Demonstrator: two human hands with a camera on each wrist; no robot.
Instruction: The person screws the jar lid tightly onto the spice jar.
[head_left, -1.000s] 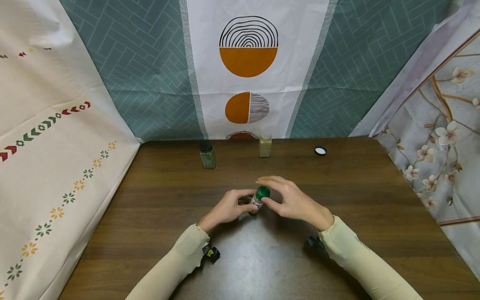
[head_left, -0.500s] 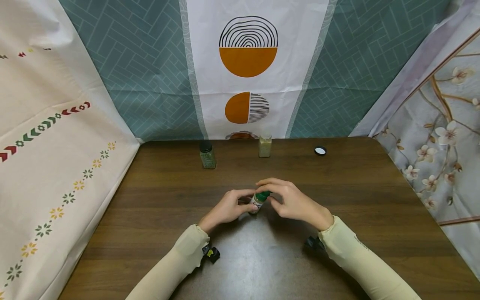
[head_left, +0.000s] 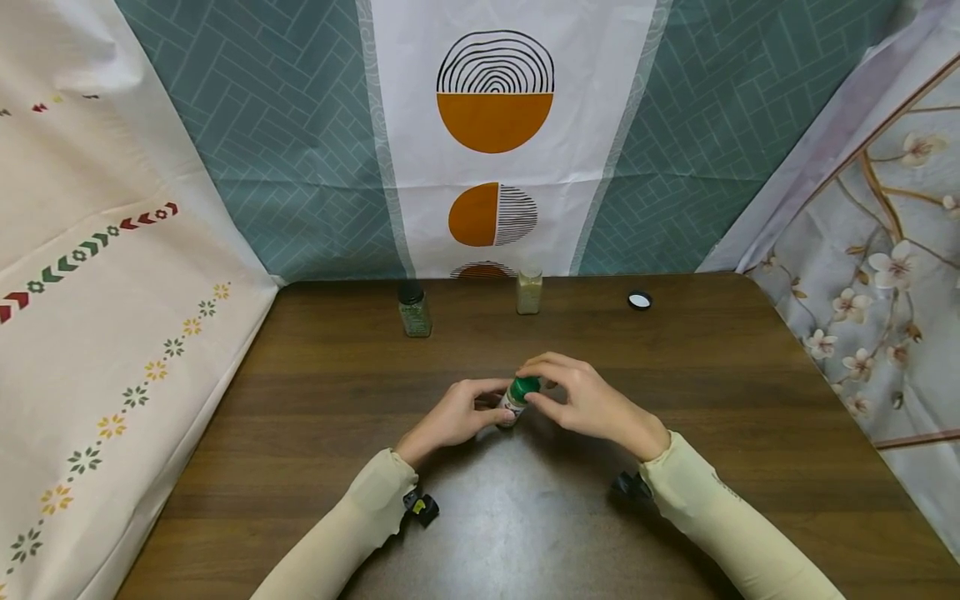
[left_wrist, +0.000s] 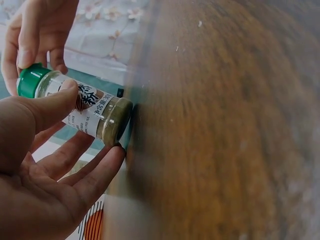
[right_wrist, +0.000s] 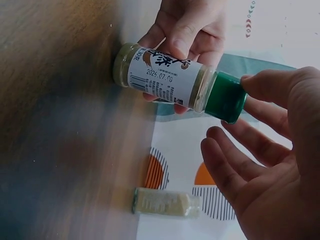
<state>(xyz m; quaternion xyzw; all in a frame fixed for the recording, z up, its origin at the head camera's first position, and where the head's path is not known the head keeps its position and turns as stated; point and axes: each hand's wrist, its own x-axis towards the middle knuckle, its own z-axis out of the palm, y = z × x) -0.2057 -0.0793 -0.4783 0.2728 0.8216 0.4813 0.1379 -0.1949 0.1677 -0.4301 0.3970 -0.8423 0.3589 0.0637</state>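
Jar with white label found about midway between the left and right edges of the tabletop, well apart from the far edge, leaning slightly towards the right-hand side; contact between base and tabletop cannot be confirmed. Left grip is clamped on the body, thumb on the label, fingers behind. Right grip is lightly together on the green cap, thumb on one side and a finger behind it; other fingertips stand off. Step in hand is judged to be work on this cap. Recommended: hold the body firm below the neck, set the base flat, and let the right grip alone do the turning, thumb and finger opposed so the pull stays on the jar's axis. Risk noted: a one-sided push could deepen the lean. Powder inside warrants gentle handling. Black lid lies near the far right corner, out of the way.
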